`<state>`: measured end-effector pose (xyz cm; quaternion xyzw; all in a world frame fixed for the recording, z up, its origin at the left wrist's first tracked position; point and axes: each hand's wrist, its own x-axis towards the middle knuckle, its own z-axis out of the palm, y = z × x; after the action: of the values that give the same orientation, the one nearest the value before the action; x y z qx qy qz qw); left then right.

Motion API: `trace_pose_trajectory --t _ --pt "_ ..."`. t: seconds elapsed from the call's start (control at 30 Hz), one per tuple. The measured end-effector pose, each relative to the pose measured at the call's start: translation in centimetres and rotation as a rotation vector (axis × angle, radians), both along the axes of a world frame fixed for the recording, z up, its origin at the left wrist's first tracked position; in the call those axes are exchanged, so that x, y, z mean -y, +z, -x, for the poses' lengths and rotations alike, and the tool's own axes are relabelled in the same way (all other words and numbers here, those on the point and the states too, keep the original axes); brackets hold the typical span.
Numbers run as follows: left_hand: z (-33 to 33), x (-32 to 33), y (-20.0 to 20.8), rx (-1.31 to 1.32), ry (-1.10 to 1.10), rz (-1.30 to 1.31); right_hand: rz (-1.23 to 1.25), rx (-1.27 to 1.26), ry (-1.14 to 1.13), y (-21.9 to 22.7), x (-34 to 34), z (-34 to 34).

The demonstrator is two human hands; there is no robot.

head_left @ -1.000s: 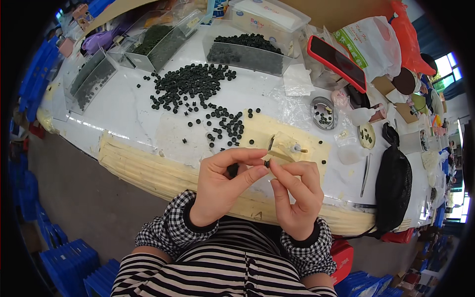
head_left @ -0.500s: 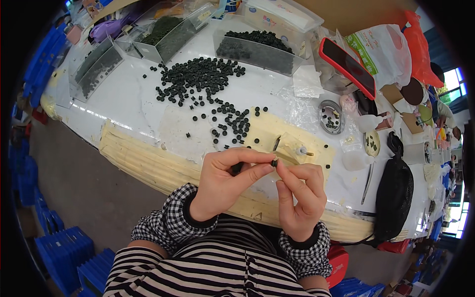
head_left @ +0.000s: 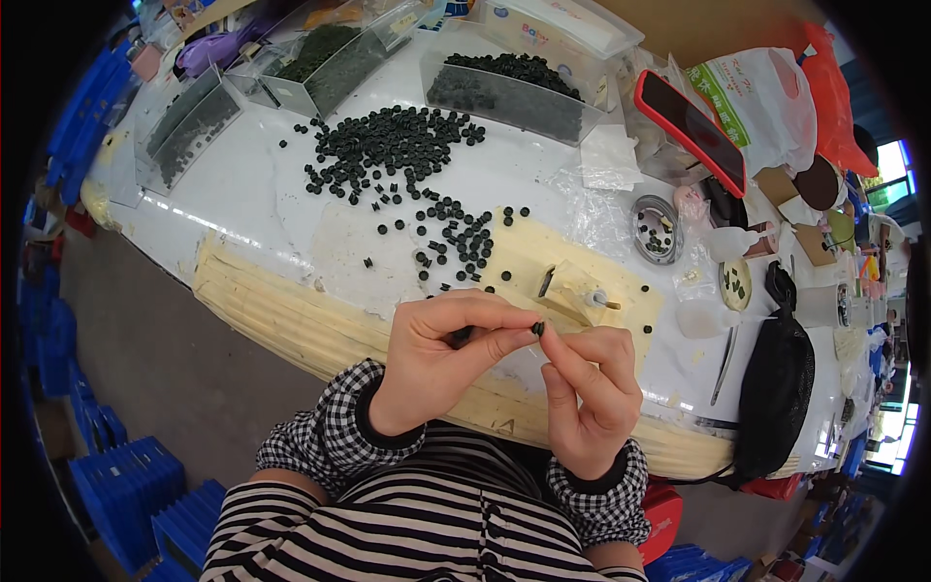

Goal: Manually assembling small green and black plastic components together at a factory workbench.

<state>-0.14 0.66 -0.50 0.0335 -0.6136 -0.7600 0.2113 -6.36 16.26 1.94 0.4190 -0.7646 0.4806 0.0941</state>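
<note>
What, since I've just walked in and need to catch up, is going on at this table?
A person pinches a small black piece between the thumb and index finger of the left hand. The right hand meets it from the other side, though whether it grips too is unclear. Beyond, many similar loose pieces lie on the white table, and a clear bin behind them holds more dark pieces.

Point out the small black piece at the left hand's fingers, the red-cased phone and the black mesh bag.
Small black piece (head_left: pixel 538 329): head view, on its exposed dark surface.
Red-cased phone (head_left: pixel 691 131): head view, middle of its dark screen.
Black mesh bag (head_left: pixel 776 393): head view, middle of its hanging body.
</note>
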Motion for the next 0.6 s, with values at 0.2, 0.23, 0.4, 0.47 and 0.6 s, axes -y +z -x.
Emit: trace_pose_trajectory --t 0.2,0.23,0.4,0.47,0.6 --pt "-0.06 0.13 0.11 -0.024 -0.012 0.028 -0.007 0.022 0.024 0.02 -0.10 0.05" --pt "-0.10 0.17 0.10 -0.025 -0.020 0.021 -0.005 0.024 0.030 -0.04 -0.12 0.06" --pt "-0.16 0.28 0.10 -0.031 -0.034 0.014 -0.018 0.015 0.042 -0.05 -0.15 0.17" --pt "-0.18 0.33 -0.02 -0.032 -0.034 0.023 -0.021 0.010 0.040 -0.03 -0.15 0.16" --pt "-0.16 0.35 -0.06 -0.014 -0.016 0.054 -0.018 0.000 0.026 0.01 -0.14 0.08"
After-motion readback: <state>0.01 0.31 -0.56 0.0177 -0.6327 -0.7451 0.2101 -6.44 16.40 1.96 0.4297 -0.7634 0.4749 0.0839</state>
